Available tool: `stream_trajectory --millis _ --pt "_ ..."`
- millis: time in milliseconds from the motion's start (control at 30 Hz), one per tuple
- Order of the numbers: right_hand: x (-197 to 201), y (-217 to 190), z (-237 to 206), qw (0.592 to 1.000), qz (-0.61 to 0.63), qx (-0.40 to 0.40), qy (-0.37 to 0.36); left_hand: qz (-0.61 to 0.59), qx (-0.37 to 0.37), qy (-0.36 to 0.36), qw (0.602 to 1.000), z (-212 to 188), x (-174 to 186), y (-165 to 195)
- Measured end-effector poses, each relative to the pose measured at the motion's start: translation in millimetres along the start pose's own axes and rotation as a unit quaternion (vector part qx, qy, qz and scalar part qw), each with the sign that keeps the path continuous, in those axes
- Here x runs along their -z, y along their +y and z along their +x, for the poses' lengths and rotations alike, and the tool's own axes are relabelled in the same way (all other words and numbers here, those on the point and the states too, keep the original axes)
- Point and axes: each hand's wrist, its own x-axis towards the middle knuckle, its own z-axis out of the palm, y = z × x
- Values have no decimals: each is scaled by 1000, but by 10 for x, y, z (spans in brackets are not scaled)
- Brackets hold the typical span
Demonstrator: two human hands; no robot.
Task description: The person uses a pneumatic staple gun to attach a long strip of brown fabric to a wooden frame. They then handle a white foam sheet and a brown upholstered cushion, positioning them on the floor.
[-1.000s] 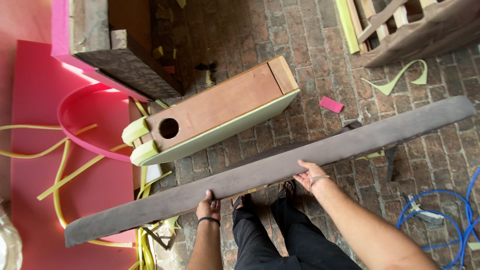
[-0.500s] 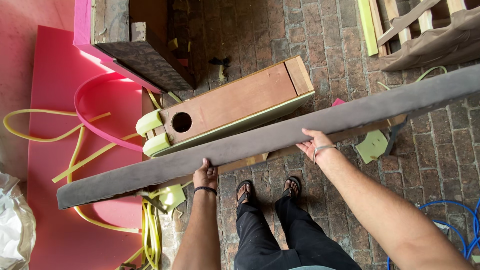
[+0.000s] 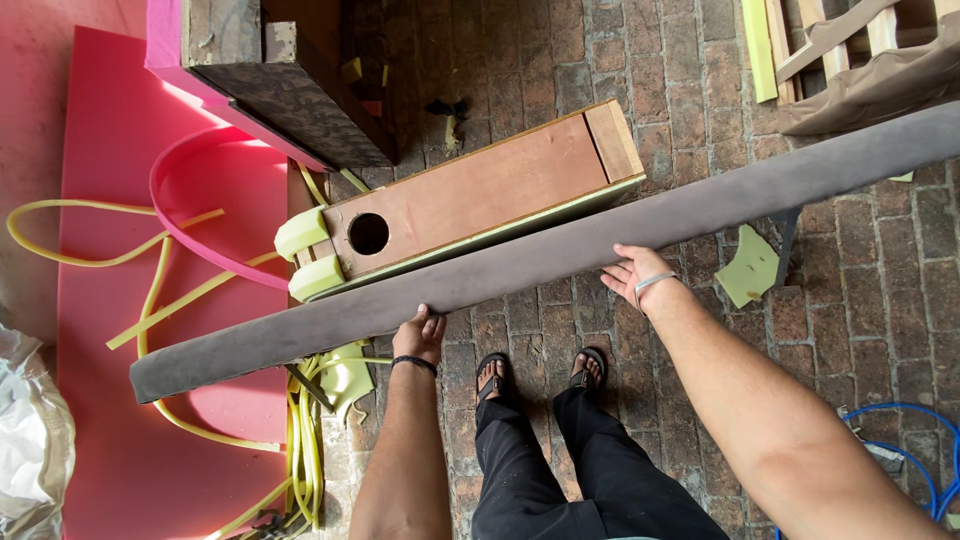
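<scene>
Since a second ago the long grey strip (image 3: 560, 250) has risen and shifted right; its far end now runs out of view at the upper right, and the view has drifted down toward the feet.

Left hand (image 3: 420, 338) on strip's near edge, fingers (image 3: 432, 322) curled over it, gripping. Right hand (image 3: 638, 275) flatter, fingers spread against the near edge; a firm clasp or a mere press — cannot tell. Strip hangs diagonally above the brick floor (image 3: 880, 300), crossing just in front of the wooden box (image 3: 470, 200) with the round hole.

Pink foam sheet (image 3: 110, 200) at left, yellow offcut strips (image 3: 300, 440) trailing over it. Wooden pallet (image 3: 850, 50) top right. Blue hose (image 3: 920, 450) lower right.

Risks, as judged: both hands sit near the middle, so the long free ends could sag or swing and catch the box or pallet. Loose yellow strips lie near the sandalled feet — a trip hazard on any step left.
</scene>
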Motion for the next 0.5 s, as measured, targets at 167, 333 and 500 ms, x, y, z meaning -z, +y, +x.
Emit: stream_trajectory --millis 167,333,500 --pt "109 129 -148 994 -107 4 3 -3 2 27 1000 -34 -100 38" --pt "60 191 -335 991 -132 26 6 22 -9 53 998 -134 -149 52" --pt "-96 302 -500 984 -169 45 -15 -49 -23 8 999 -236 -105 64"
